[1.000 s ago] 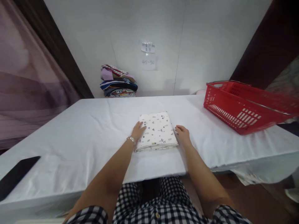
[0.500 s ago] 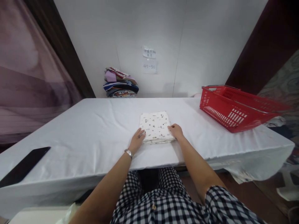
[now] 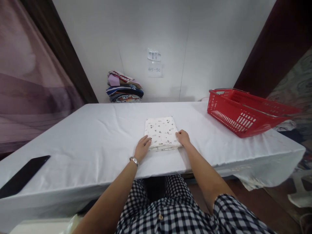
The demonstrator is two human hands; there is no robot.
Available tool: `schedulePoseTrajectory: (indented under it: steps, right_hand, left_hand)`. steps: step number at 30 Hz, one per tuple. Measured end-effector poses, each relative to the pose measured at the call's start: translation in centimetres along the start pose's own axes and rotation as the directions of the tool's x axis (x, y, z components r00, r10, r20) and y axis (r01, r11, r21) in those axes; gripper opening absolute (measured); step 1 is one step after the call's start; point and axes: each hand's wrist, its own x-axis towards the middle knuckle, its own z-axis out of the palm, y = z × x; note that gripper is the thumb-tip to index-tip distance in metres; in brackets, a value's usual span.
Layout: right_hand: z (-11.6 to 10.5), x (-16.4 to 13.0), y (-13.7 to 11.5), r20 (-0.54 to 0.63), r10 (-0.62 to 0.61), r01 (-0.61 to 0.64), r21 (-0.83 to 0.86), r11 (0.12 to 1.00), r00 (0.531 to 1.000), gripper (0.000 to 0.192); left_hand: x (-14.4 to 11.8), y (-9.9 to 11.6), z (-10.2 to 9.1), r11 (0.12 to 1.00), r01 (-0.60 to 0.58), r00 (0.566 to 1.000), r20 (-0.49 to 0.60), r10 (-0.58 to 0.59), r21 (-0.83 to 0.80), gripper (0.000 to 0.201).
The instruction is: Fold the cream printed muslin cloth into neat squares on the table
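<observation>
A folded white cloth (image 3: 162, 131) with small dark printed figures lies flat on the white-covered table (image 3: 107, 143) in front of me. Its near edge shows several layers. My left hand (image 3: 142, 147) grips the cloth's near left side, fingertips on top; a metal watch or bracelet circles that wrist. At the near right side, my right hand (image 3: 182, 137) pinches the cloth's edge, thumb and fingers closed on it. The undersides of both grips are hidden.
To the right stands a red plastic basket (image 3: 234, 112) with metal handles. A stack of folded fabrics (image 3: 125, 87) rests against the back wall beyond the table. A flat black object (image 3: 26, 174) lies at the near left. Paper signs (image 3: 155, 70) hang on the wall.
The view has shifted very slightly. Both hands remain at the sides of the folded cloth, which has not visibly moved on the table.
</observation>
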Motion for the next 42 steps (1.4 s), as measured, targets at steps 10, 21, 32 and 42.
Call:
schedulePoseTrajectory:
  steps: [10, 21, 32, 42]
  right_hand:
    - [-0.3, 0.6, -1.5, 0.054, -0.103, 0.107, -0.071, 0.992, 0.993, 0.026]
    - [-0.7, 0.1, -1.4, 0.063, -0.095, 0.101, -0.096, 0.99, 0.993, 0.028]
    - [-1.5, -4.8, 0.0, 0.093, -0.155, 0.169, -0.174, 0.97, 0.984, 0.032]
    - [-2.1, -4.4, 0.1, 0.024, -0.322, 0.319, -0.233, 0.919, 0.946, 0.042]
  left_hand:
    - [-1.1, 1.0, 0.2, 0.956, -0.219, 0.975, 0.073, 0.208, 0.195, 0.042]
    - [-1.8, 2.1, 0.1, 0.9, -0.323, 0.946, 0.122, 0.3, 0.293, 0.039]
    - [-2.1, 2.2, 0.3, 0.865, -0.404, 0.914, 0.17, 0.368, 0.298, 0.032]
    - [-2.4, 2.9, -0.1, 0.848, -0.47, 0.88, 0.047, 0.473, 0.246, 0.023]
